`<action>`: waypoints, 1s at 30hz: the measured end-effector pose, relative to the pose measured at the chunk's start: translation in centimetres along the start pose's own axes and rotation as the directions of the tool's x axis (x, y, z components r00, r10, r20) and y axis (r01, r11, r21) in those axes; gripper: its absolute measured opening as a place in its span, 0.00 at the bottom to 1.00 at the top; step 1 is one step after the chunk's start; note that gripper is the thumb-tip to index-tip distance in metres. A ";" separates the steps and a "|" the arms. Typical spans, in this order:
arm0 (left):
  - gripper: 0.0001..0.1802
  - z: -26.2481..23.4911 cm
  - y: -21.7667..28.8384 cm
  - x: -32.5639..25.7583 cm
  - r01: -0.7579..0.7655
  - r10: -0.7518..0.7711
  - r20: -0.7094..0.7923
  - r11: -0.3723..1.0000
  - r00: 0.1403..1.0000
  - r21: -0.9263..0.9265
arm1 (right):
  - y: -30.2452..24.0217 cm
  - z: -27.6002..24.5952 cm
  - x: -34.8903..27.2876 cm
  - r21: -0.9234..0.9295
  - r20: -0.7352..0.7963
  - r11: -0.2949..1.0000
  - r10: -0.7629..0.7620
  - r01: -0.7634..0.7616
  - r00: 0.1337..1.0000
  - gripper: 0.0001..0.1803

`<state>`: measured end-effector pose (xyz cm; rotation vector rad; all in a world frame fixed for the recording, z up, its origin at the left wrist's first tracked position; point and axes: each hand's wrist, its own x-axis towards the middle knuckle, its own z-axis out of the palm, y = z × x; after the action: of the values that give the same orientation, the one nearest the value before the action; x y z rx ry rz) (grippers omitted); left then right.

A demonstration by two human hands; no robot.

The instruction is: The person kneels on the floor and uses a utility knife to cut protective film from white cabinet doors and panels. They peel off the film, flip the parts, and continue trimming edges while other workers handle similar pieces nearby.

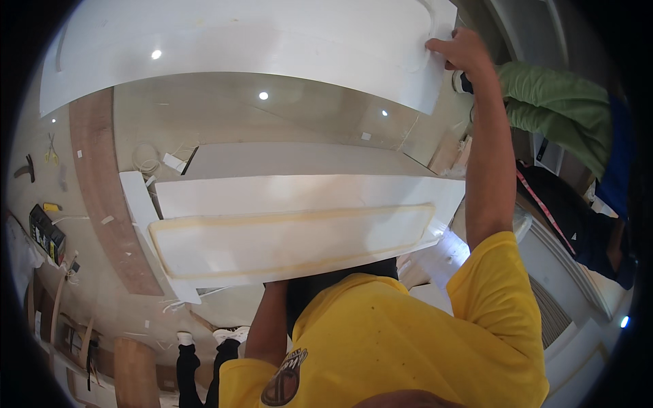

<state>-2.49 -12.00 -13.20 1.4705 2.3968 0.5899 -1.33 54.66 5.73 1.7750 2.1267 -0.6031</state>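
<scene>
Up at the far right, my right hand [464,51] is closed on the corner of a large white panel [252,41], thumb over its face. Nearer to me lies another long white panel [292,241], with a yellowish adhesive line running around a rounded rectangle on it. It seems to be part of a long white box-like piece, with a greyish inner face [299,160] behind it. My left forearm [269,326] goes down in front of my body, and the hand itself is hidden behind the near panel's edge.
A brown board [109,197] lies on the floor at left, near scissors [51,151], a hammer [26,168] and a black package [46,234]. Coiled cord [145,158] lies behind the box piece. Someone in green trousers [558,102] is at right; another person's dark-trousered legs [189,374] show at lower left.
</scene>
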 end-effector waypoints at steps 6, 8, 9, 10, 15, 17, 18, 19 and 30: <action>0.30 1.1 0.1 0.5 -0.010 0.011 -0.067 1.000 0.998 0.021 | 0.0 0.9 1.0 -0.150 -0.024 0.989 -0.011 0.007 1.000 0.33; 0.30 1.5 0.0 0.2 -0.020 0.023 -0.095 0.999 0.995 0.035 | 0.7 1.5 0.3 -0.096 -0.134 0.995 -0.049 0.036 0.990 0.35; 0.30 1.8 -0.2 0.0 -0.025 0.029 -0.109 0.999 0.994 0.041 | 2.2 2.3 0.1 0.015 -0.224 0.998 -0.058 0.063 0.973 0.36; 0.30 2.4 -0.3 -0.3 -0.027 0.033 -0.121 0.998 0.992 0.051 | 3.4 3.1 -0.2 0.128 -0.311 0.987 -0.055 0.099 0.949 0.37; 0.30 6.0 -1.7 -2.0 0.059 -0.033 -0.199 0.990 0.980 0.130 | 5.1 5.8 -11.7 0.330 -0.632 0.893 -0.032 0.306 0.774 0.32; 0.32 3.7 -0.4 -0.8 0.141 -0.122 -0.157 0.983 0.980 0.118 | 8.6 8.4 -17.0 0.325 -0.637 0.858 -0.111 0.397 0.762 0.22; 0.34 1.5 0.7 0.2 0.184 -0.171 -0.123 0.977 0.978 0.107 | 10.0 9.3 -20.6 0.264 -0.671 0.881 -0.125 0.393 0.731 0.19; 0.35 0.0 1.6 1.8 0.227 -0.218 -0.100 0.969 0.971 0.096 | 11.1 9.9 -24.0 0.199 -0.707 0.899 -0.144 0.390 0.693 0.17; 0.30 -6.1 -0.3 1.5 0.331 -0.315 0.110 0.839 0.943 -0.431 | 29.4 24.4 -43.5 0.630 -0.374 0.775 0.358 -0.048 0.855 0.28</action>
<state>-6.01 -11.96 -7.97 0.8531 2.2099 0.9388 34.91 9.63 2.17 2.7277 2.1088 -0.9417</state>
